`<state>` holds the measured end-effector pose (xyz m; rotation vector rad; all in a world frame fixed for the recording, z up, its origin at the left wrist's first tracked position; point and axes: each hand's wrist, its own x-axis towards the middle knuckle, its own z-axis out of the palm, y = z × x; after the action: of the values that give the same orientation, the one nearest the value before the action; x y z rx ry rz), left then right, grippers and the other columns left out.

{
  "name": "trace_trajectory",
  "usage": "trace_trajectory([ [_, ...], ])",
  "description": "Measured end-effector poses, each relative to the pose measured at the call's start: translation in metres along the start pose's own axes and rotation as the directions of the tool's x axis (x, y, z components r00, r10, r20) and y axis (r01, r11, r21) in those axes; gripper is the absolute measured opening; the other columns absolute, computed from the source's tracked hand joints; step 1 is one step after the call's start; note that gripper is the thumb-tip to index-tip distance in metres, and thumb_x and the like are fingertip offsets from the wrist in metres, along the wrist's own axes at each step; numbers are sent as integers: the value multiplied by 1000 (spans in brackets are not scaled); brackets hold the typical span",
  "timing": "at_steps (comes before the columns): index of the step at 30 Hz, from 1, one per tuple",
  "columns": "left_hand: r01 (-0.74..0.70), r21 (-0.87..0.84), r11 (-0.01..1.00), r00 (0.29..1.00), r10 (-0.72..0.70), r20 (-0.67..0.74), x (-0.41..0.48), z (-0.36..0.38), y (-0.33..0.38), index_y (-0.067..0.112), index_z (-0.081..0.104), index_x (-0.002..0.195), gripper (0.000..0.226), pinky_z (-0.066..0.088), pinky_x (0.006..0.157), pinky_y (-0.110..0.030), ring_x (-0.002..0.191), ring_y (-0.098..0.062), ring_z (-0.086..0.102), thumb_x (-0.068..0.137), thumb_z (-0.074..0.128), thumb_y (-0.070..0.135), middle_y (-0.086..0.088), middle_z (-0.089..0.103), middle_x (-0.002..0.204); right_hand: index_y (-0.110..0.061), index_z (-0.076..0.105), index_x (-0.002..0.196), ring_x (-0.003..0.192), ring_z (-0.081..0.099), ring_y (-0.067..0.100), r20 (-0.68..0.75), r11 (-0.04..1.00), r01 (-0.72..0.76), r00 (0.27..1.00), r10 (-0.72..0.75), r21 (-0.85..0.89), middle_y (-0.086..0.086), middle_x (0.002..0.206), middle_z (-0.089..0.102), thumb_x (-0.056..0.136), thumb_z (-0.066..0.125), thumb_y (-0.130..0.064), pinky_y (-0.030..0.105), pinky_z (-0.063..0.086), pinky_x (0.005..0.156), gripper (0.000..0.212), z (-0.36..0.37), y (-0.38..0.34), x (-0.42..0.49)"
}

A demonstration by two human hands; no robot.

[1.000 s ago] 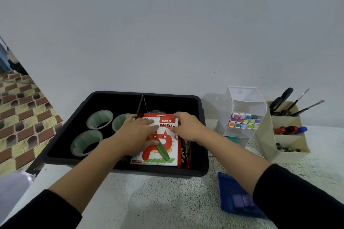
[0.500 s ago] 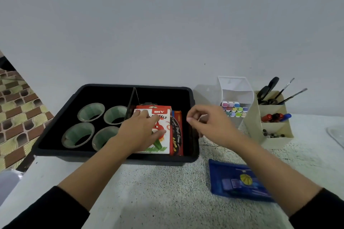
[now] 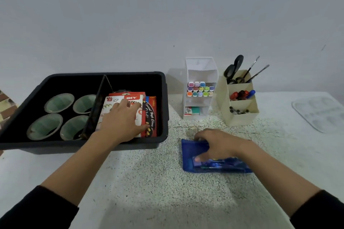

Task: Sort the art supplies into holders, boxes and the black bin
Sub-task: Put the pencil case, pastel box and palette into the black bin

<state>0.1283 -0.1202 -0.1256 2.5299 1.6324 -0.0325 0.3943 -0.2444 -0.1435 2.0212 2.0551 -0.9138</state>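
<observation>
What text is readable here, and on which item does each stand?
"DIY": pastel box under the left hand.
"STEL", partly covered: same box.
"Special High Class": red-and-black box beside it.
Small box in the white organiser: print too small to read.

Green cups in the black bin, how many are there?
4 green cups, all in the black bin, left of its divider: back left, back right, front left, front right. None looks hidden.

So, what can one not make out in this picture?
Head view:
- Pastel box: left hand covers most of its print.
- Blue case: right hand covers its top; contents blurred.
- White tray: cut off by right edge.
- Dark bits in beige holder: too small to name.
</observation>
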Motion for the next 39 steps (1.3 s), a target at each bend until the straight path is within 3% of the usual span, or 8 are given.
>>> trace_trajectory([
  [6,31,-23,999,999,-30,15,2,-3,4,30,39,145,82,43,108,-51,134,-30,40,78,75,61,-9,42,144,-22,57,92,87,56,19,-43,981,161,987,-157,111,-1,93,60,90,73,-23,33,44,76,16,-3,8,-4],
  [9,49,13,999,998,-49,40,2,-2,7,32,32,150,97,41,109,-53,137,-31,36,71,76,69,-9,37,148,-40,50,81,86,53,9,-73,936,280,960,-270,213,-14,89,56,96,66,-19,37,47,83,31,-21,3,-19],
  [15,74,59,996,995,-78,68,4,-5,10,34,23,154,108,39,112,-56,141,-39,32,68,75,73,-15,31,154,-17,58,115,104,62,26,-363,752,546,830,-424,370,5,105,65,99,61,-18,49,51,94,15,-80,-30,-31],
  [22,27,70,997,999,-30,32,0,-12,-3,42,32,149,99,45,105,-46,135,-28,43,66,64,85,-2,40,148,9,49,109,90,59,30,-750,545,758,582,-314,359,33,102,57,97,53,2,49,49,82,14,-134,-87,-2],
  [27,11,33,999,1000,-11,-6,-1,-7,-9,45,35,147,94,47,102,-46,134,-25,40,66,62,86,2,42,144,-11,56,100,88,60,11,-847,447,821,485,-217,356,0,92,63,97,55,6,39,53,86,18,-146,-117,35],
  [30,1,41,999,999,0,-34,1,-5,-11,44,36,147,95,46,101,-46,133,-27,42,66,64,83,0,43,144,-24,58,91,83,58,4,-811,524,814,471,-348,248,-17,85,62,93,57,6,26,48,81,30,-144,-117,57],
  [34,-18,59,998,999,20,-27,5,-5,-14,39,36,145,91,46,98,-45,130,-30,43,69,65,79,-4,45,140,-7,72,94,87,66,16,-615,730,683,562,-553,-31,2,91,72,85,58,14,32,53,80,26,-122,-92,72],
  [39,-20,35,999,999,21,-37,7,-4,-20,41,38,141,88,47,94,-44,129,-28,42,66,63,81,-1,43,141,-21,80,104,102,67,12,-300,759,504,712,-635,-412,-7,109,75,85,68,-1,31,54,84,30,-87,-77,72],
])
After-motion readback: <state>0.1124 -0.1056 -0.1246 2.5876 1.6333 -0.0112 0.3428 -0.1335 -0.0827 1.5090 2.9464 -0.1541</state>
